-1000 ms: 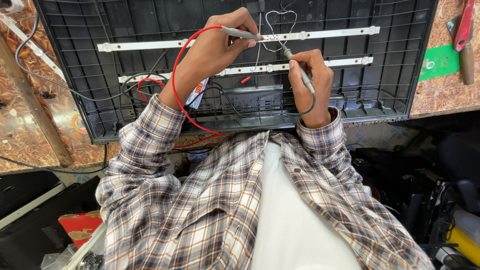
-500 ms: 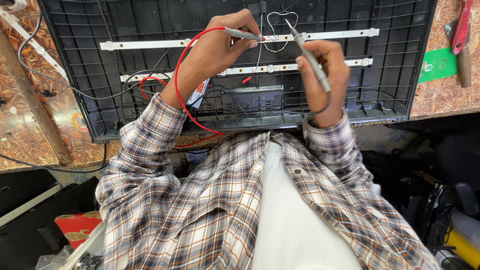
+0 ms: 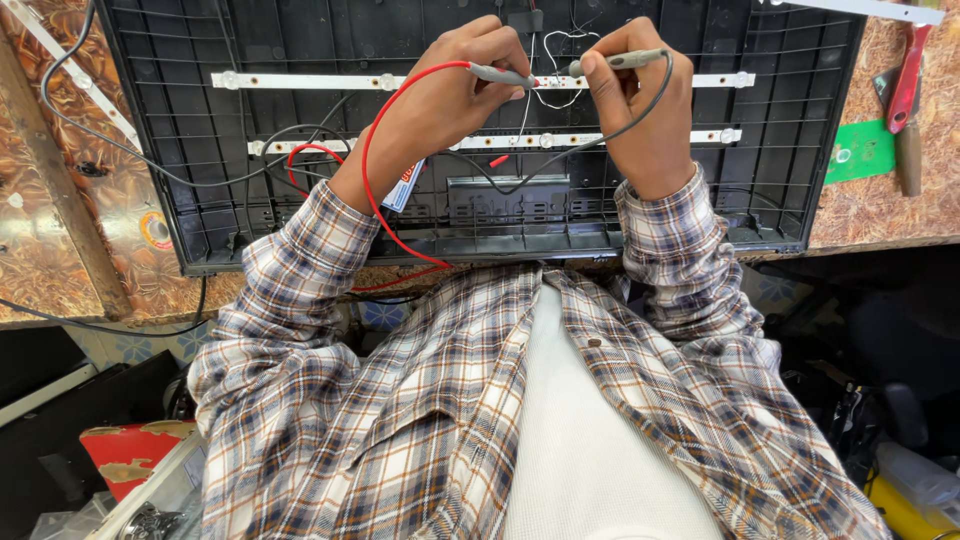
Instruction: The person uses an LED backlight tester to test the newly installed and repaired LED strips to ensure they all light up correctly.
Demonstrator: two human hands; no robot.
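Observation:
My left hand [image 3: 455, 85] grips a grey test probe [image 3: 500, 75] with a red lead [image 3: 375, 190] that loops down past my wrist. In my right hand [image 3: 640, 100] is a second grey probe [image 3: 620, 62] with a black lead [image 3: 560, 165]. Both probe tips point toward each other over the upper white light strip [image 3: 320, 80] inside a black ribbed panel back [image 3: 180, 130]. A thin white wire loop [image 3: 558, 70] lies between the tips. A second white strip [image 3: 560, 140] runs below my hands.
The panel rests on a patterned brown bench [image 3: 60, 230]. A red-handled tool [image 3: 908, 80] and a green card [image 3: 862, 150] lie at the right. A loose white strip [image 3: 70, 70] slants at the left. Dark clutter and a yellow object [image 3: 905, 505] sit below the bench.
My right hand has risen from the lower strip to the upper strip and turned its probe level, tip toward the left probe. The left hand has held its place.

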